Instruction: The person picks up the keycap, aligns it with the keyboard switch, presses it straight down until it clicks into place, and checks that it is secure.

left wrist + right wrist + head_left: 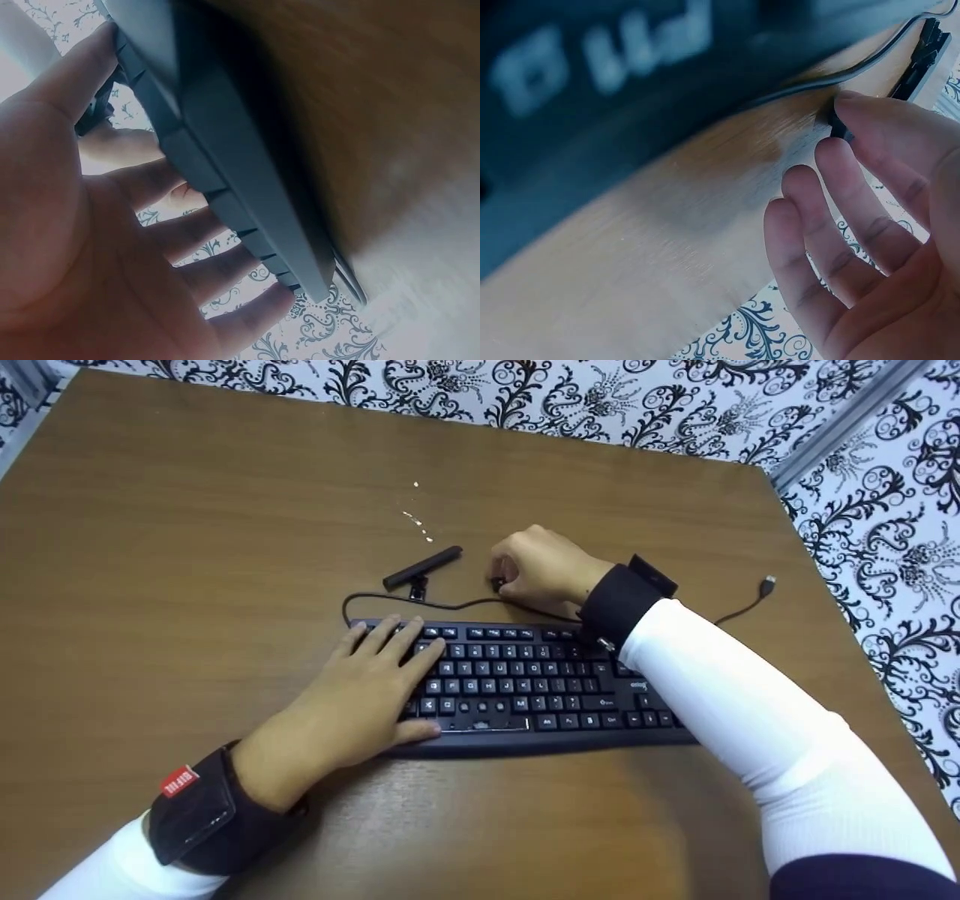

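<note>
A black keyboard [517, 742] lies on the wooden table. Several bare key sockets [482, 706] show in its lower row, and the long slot below them has no cap. Fingers spread, my left hand [352, 697] rests on its left end, the thumb at the front edge. Beyond the keyboard's back edge, my right hand [544, 562] pinches a small black keycap [496, 583] between thumb and forefinger; most of it is hidden. To the left of that hand lie a long black space bar [422, 568] and a small black piece [418, 588] against it.
The keyboard's cable [465, 604] runs along its back edge, under the right forearm, to a USB plug [766, 586] at the right. Small white crumbs [418, 523] lie farther back on the table [187, 547]. Patterned wallpaper [600, 397] borders the back and right sides.
</note>
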{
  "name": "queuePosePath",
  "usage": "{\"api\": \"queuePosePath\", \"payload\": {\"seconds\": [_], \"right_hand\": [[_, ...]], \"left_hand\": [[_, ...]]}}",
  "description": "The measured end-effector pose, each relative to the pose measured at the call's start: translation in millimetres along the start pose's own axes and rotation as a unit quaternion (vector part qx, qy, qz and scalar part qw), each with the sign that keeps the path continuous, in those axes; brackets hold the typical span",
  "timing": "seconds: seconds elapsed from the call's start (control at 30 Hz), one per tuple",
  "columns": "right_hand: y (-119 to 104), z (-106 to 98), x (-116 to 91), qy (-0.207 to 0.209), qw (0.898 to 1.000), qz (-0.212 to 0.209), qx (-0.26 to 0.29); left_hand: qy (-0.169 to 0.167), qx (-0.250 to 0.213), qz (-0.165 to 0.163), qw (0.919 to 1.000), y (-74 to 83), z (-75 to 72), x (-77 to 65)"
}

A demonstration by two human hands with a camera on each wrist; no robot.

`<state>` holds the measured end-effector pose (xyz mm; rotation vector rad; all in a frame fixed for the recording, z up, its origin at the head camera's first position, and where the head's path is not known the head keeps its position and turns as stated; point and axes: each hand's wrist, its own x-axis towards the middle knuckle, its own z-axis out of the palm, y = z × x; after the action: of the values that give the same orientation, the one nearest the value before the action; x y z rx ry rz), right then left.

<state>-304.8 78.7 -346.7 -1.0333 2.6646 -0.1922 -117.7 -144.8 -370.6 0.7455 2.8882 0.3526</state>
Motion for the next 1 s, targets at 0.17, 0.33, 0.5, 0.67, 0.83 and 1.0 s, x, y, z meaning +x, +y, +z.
{"api": "queuePosePath", "payload": {"seconds": [0.17, 0.33, 0.5, 0.67, 0.83, 1.0], "right_hand": [[-1.5, 0.5, -1.1, -0.003, 1.000, 0.027, 0.010], [-2.4, 3.1, -1.1, 0.011, 0.998, 0.061, 0.009], [-2.7, 5.2, -2.1, 0.019, 0.998, 0.060, -0.004], [-3.7, 4.9, -5.1, 0.023, 0.999, 0.045, -0.001], [-5.5, 3.8, -6.5, 0.037, 0.998, 0.041, -0.014], [-7.3, 3.8, -7.6, 0.050, 0.998, 0.030, -0.028]], "left_hand": [[0.000, 0.000, 0.001, 1.0000, -0.2, 0.7, 0.3], [-0.003, 0.001, -0.002, 1.0000, -0.1, 0.2, -0.6], [0.001, 0.003, 0.002, 1.0000, 0.3, -0.4, -0.5], [0.001, 0.003, 0.002, 1.0000, 1.0, -1.1, -0.1], [-0.001, 0.003, 0.001, 1.0000, 1.1, -0.9, -0.1], [0.011, 0.001, 0.005, 0.9999, 0.2, 0.7, -0.9]]}}
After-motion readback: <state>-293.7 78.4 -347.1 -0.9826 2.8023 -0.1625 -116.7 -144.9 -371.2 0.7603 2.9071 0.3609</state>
